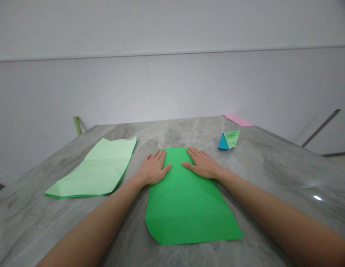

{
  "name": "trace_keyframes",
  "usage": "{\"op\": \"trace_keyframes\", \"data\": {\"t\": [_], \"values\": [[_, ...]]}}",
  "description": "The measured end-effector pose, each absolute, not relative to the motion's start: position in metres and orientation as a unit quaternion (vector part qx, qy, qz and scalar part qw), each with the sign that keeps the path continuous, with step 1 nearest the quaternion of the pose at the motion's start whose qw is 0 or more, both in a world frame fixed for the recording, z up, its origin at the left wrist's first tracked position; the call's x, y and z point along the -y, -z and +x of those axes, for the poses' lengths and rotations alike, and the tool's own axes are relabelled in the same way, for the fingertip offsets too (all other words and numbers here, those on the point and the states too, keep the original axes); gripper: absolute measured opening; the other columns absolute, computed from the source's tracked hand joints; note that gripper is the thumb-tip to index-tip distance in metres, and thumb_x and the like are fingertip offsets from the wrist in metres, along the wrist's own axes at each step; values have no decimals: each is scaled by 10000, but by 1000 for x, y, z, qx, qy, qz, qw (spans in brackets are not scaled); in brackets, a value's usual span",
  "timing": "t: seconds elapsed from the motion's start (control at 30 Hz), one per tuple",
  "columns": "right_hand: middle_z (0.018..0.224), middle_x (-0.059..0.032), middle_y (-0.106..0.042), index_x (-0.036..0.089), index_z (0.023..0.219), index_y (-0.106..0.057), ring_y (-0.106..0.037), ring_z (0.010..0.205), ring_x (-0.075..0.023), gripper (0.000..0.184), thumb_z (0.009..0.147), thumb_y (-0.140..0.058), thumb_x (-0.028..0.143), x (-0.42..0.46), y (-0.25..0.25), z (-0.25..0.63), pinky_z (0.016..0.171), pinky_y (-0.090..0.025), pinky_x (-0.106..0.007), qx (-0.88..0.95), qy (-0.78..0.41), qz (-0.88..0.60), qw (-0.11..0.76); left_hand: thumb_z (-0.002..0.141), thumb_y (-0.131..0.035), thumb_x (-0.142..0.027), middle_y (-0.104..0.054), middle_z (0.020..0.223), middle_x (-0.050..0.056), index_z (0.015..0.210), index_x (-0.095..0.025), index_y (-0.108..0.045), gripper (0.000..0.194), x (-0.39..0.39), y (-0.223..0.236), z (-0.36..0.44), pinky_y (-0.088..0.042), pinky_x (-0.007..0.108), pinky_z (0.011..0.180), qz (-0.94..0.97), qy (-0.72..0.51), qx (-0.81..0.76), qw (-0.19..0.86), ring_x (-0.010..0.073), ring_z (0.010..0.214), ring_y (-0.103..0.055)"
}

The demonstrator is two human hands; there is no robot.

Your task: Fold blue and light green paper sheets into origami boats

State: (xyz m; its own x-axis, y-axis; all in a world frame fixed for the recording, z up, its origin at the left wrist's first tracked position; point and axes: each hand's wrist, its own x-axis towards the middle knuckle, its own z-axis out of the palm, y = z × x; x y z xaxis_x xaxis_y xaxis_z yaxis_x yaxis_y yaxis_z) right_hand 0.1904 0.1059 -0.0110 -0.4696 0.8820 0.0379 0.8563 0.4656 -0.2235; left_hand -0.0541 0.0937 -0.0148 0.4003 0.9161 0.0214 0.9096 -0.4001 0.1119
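My left hand (152,167) lies flat on the far left corner of a bright green paper sheet (189,207), its fingers spread. My right hand (201,164) rests the same way on the far right part of that sheet, with its thumb pointing inward. Faint fold creases cross the sheet, and its near left corner is cut or folded at an angle. Neither hand grips anything. To the left of my left hand lies a pale green creased paper stack (93,170), its underside a darker green.
A folded blue and green origami piece (229,140) stands on the grey marble table (172,129) beyond my right hand. A pink paper strip (239,119) lies at the far right corner. A pale green tube (77,125) stands behind the far left edge, against a white wall.
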Motion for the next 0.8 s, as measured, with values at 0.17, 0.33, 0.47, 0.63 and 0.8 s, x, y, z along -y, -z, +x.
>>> {"op": "trace_keyframes", "data": {"t": [0.17, 0.33, 0.47, 0.63, 0.8], "values": [[1573, -169, -231, 97, 1504, -290, -225, 1451, -309, 870, 892, -231, 712, -115, 14, 198, 1170, -198, -492, 835, -70, -539, 81, 947, -193, -624, -123, 1599, 130, 1529, -125, -195, 767, -70, 4, -57, -73, 588, 1154, 863, -17, -501, 58, 336, 1476, -82], [1581, -132, -224, 103, 1515, -260, -212, 1458, -295, 844, 901, -224, 680, -116, 17, 195, 1168, -183, -521, 814, -61, -573, 71, 903, -391, -637, -93, 1607, 58, 1535, -316, -135, 754, -31, -12, -64, 33, 721, 1082, 920, 6, -379, 97, 397, 1464, 1], [1578, -145, -238, 74, 1501, -281, -236, 1447, -318, 814, 911, -289, 636, -119, 17, 199, 1153, -200, -551, 810, -61, -578, 75, 868, -483, -195, -194, 1595, -22, 1484, -394, -283, 678, -14, -27, -63, 71, 751, 1060, 950, 18, -280, 135, 370, 1468, -77], [1358, -210, -545, 63, 1296, -551, -481, 1276, -330, 563, 887, -493, 446, -127, 16, 216, 1088, -343, -457, 817, -34, -555, 154, 762, -448, -61, -257, 1582, -27, 1429, -354, -402, 730, -3, -37, -50, -77, 697, 1123, 959, 30, -219, 177, 308, 1463, -187], [1334, -199, -568, 74, 1308, -544, -494, 1261, -325, 577, 817, -623, 367, -132, 18, 226, 1106, -316, -459, 802, -70, -551, 222, 749, -487, -78, -354, 1540, 26, 1414, -349, -425, 720, 1, -35, -51, -126, 682, 1124, 957, 15, -231, 175, 303, 1448, -244]]}}
